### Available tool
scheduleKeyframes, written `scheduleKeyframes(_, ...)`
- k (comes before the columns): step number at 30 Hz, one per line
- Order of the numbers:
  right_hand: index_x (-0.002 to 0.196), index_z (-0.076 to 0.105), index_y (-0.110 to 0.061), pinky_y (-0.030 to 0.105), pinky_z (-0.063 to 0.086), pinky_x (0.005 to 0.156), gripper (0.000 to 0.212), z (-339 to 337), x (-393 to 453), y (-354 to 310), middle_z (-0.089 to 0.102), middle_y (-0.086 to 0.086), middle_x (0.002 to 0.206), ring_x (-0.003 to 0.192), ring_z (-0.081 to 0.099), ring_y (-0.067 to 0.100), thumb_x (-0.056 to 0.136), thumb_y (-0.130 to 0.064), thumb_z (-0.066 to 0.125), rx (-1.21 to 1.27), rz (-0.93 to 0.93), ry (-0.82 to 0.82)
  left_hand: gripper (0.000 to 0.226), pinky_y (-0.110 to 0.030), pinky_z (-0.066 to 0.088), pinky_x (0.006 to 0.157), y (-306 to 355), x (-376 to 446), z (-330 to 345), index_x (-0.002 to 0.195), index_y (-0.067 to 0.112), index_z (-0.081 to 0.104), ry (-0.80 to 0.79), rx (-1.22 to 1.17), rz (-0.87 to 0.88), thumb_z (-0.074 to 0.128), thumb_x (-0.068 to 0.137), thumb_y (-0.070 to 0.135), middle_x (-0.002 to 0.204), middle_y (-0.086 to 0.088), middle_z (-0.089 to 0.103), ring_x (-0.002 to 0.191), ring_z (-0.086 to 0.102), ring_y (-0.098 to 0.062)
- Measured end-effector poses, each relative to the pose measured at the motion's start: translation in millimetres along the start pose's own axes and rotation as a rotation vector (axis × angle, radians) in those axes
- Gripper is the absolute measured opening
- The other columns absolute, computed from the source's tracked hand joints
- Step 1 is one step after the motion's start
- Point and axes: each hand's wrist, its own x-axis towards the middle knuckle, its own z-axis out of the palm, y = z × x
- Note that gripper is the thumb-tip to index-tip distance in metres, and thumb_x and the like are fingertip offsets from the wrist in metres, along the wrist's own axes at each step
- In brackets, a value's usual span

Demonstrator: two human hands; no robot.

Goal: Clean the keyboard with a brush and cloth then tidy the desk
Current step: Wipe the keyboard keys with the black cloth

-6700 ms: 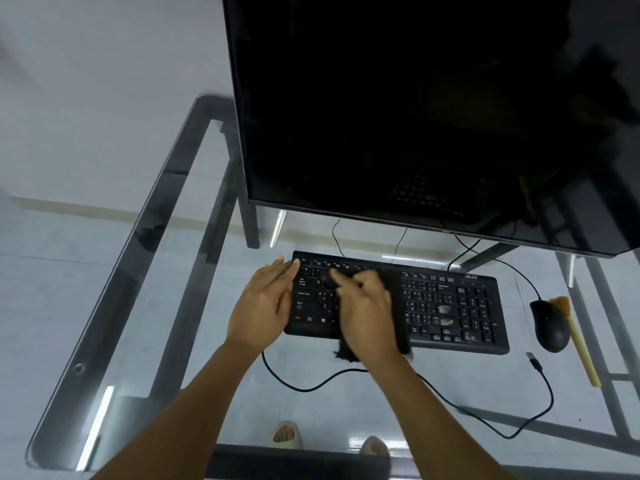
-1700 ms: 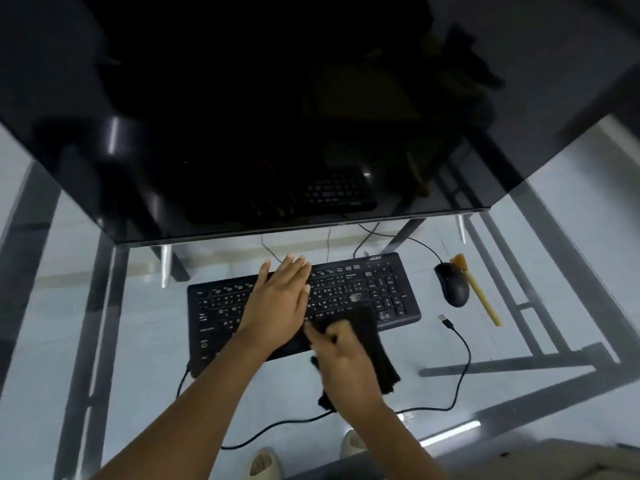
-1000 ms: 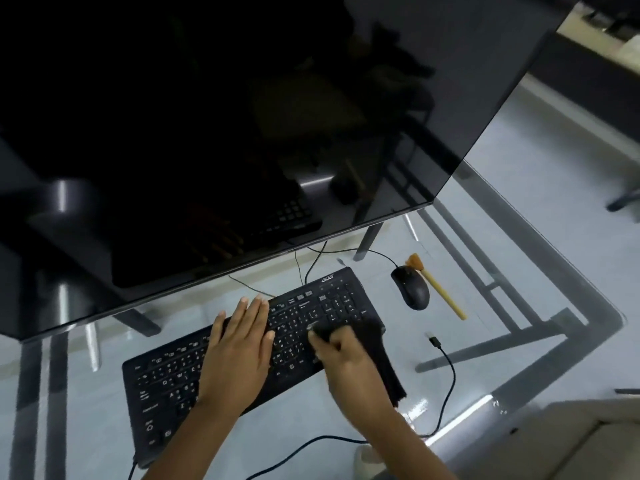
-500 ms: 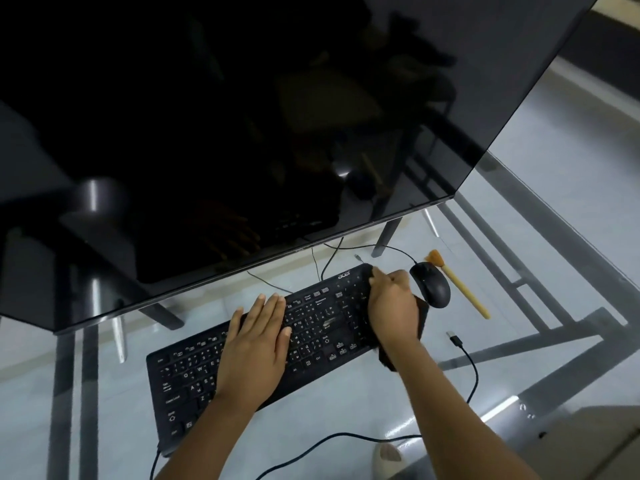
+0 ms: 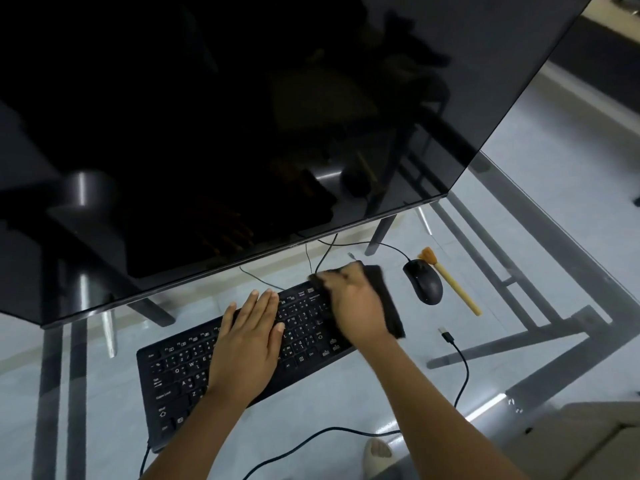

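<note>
A black keyboard (image 5: 180, 372) lies slanted on the glass desk (image 5: 346, 400), under the monitor. My left hand (image 5: 247, 344) rests flat on its middle keys, fingers together. My right hand (image 5: 353, 306) presses a black cloth (image 5: 386, 299) onto the keyboard's right end. The cloth sticks out from under the palm on the right side and covers the number pad. A brush (image 5: 450, 280) with a yellow handle and orange bristles lies to the right of the mouse, untouched.
A big dark monitor (image 5: 242, 116) overhangs the back of the desk. A black mouse (image 5: 424, 280) sits between the keyboard and the brush. A loose cable with a USB plug (image 5: 446, 336) runs along the front. A sandalled foot shows through the glass.
My right hand with the cloth has moved from the keyboard's front edge up over its right end, then slightly left. The left hand stays flat on the keys. The camera has shifted.
</note>
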Motion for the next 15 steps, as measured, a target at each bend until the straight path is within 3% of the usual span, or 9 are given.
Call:
scheduleKeyframes(2,0.120,0.066,-0.024,0.029,0.057,0.070,0.032,-3,6,10,0.049,0.005,0.111,0.073,0.048,0.014,0.096,-0.012,0.049,-0.020,0.195,0.139,0.053,-0.042,0.015,0.116,-1,-1,1,0.146,0.016,0.033,0.010,-0.009,-0.005,0.023,0.101,0.041,0.151,0.003,0.033,0.143,0.023,-0.014)
scheduleKeyframes(4,0.111,0.070,-0.022,0.027,0.053,0.071,0.030,5,0,-16,0.055,0.003,0.105,0.078,0.049,0.013,0.092,-0.009,0.050,0.049,0.071,0.141,0.053,-0.043,0.015,0.116,-2,-2,0,0.147,0.017,0.031,0.011,-0.007,-0.005,0.023,0.100,0.041,0.151,0.003,0.035,0.143,0.024,-0.014)
scheduleKeyframes(7,0.113,0.069,-0.021,0.028,0.048,0.069,0.033,20,-24,-43,0.059,-0.002,0.097,0.081,0.054,0.012,0.089,-0.011,0.048,0.044,-0.305,-0.026,0.056,-0.041,0.014,0.117,0,0,-2,0.150,0.016,0.023,0.016,-0.034,-0.007,0.023,0.099,0.041,0.150,0.001,0.038,0.142,0.025,-0.013)
scheduleKeyframes(9,0.118,0.066,-0.028,0.027,0.051,0.073,0.033,12,-12,-25,0.051,-0.013,0.097,0.077,0.050,0.003,0.093,-0.024,0.045,0.057,-0.202,-0.035,0.059,-0.040,0.013,0.118,1,0,-2,0.151,0.016,0.017,0.021,-0.058,-0.023,0.024,0.099,0.042,0.150,-0.002,0.037,0.142,0.025,-0.012)
scheduleKeyframes(12,0.119,0.066,-0.028,0.025,0.052,0.073,0.032,10,-2,-7,0.050,0.000,0.105,0.078,0.049,0.010,0.094,-0.016,0.050,0.028,-0.017,0.109,0.061,-0.040,0.013,0.118,1,-1,-1,0.152,0.015,0.012,0.025,-0.055,-0.050,0.022,0.099,0.044,0.152,-0.005,0.034,0.143,0.023,-0.011)
scheduleKeyframes(13,0.117,0.066,-0.028,0.023,0.047,0.073,0.032,13,-3,-15,0.051,-0.001,0.103,0.080,0.045,0.008,0.094,-0.017,0.046,0.103,-0.036,0.082,0.061,-0.040,0.014,0.118,0,-1,-1,0.152,0.014,0.012,0.028,-0.050,-0.050,0.022,0.099,0.044,0.152,-0.005,0.034,0.143,0.023,-0.012)
scheduleKeyframes(15,0.120,0.064,-0.028,0.022,0.040,0.072,0.037,25,-19,-38,0.049,-0.007,0.097,0.081,0.039,0.006,0.095,-0.026,0.037,0.102,-0.250,-0.022,0.062,-0.041,0.015,0.118,0,-1,-1,0.151,0.012,0.015,0.027,-0.048,-0.041,0.022,0.098,0.044,0.151,-0.006,0.035,0.142,0.025,-0.013)
